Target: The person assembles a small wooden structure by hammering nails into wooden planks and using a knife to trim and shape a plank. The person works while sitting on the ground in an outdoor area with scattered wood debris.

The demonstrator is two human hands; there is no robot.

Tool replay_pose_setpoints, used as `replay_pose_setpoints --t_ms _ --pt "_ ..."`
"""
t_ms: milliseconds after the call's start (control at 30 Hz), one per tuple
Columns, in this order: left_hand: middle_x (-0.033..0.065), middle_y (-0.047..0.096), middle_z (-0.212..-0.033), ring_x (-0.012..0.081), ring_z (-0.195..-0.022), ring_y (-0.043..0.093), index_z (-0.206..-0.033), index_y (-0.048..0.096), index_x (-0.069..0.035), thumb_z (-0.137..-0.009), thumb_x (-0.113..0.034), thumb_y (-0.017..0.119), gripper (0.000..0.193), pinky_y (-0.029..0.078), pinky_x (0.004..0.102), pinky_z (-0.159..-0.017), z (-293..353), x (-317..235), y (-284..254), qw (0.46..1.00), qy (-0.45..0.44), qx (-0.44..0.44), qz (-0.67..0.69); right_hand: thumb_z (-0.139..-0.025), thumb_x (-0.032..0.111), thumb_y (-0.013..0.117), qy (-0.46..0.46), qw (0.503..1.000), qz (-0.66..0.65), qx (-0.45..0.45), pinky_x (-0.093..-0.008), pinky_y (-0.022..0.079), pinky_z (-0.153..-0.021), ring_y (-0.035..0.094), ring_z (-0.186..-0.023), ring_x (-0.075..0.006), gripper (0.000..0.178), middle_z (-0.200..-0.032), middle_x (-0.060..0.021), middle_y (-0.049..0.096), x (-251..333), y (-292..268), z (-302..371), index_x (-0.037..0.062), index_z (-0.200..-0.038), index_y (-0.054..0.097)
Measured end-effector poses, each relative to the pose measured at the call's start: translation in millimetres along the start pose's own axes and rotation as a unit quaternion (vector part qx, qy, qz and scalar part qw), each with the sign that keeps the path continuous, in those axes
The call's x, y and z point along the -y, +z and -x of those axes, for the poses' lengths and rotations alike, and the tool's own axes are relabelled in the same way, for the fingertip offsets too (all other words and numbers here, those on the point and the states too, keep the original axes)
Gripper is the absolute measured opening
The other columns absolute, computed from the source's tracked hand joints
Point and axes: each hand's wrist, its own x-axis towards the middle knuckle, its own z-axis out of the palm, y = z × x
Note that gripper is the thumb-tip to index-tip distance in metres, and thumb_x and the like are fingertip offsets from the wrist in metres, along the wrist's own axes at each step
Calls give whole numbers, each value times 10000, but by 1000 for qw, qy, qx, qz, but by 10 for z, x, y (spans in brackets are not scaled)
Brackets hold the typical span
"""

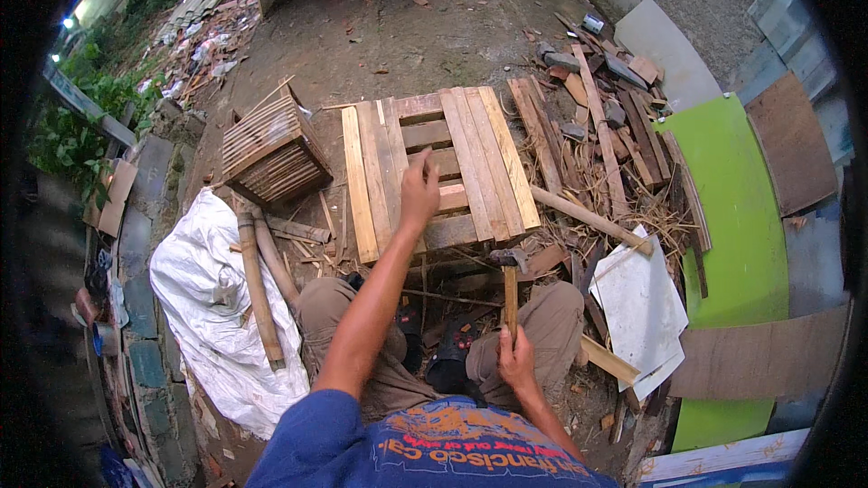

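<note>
I see a person sitting low, with knees bent, and the slatted wooden panel is right in front of them, in the middle of the frame. It has long boards on its left and right sides, and short boards show across the gap between them. The left hand reaches up over that gap, so the panel is right under its fingers. One finger points toward the top of the frame. I can't tell if these fingers pinch something small, or if they touch the wood.

The right hand is lower down, right of the middle. Its fingers are wrapped around the handle of a hammer. The hammer stands up, with its dark head at the top, near the panel's bottom edge. The panel is above these fingers in the frame.

To the left of the panel is a slatted wooden crate, tilted. Below the crate, a big white sack lies on the ground, with a bamboo pole on it. A pile of scrap wood is at the upper right, next to a bright green board.
</note>
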Motion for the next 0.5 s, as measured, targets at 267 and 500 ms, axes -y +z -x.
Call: replay_pose_setpoints --t_ms 267,500 --pt "143 729 -954 246 -890 685 -1040 736 -29 -893 -165 672 210 521 364 -806 -897 284 420 997 -6 70 24 -1026 388 485 24 998 52 -15 -422 452 -586 616 -631 -317 406 -679 -183 568 19 89 -165 -9 -988 560" --pt "155 728 -943 306 -962 665 -976 771 -90 -853 -243 719 203 517 392 -843 -1645 756 679 999 -35 2 28 -1030 328 498 -28 997 68 -21 -365 423 -549 531 -579 -192 332 -632 -75 514 287 142 -306 13 -933 536"
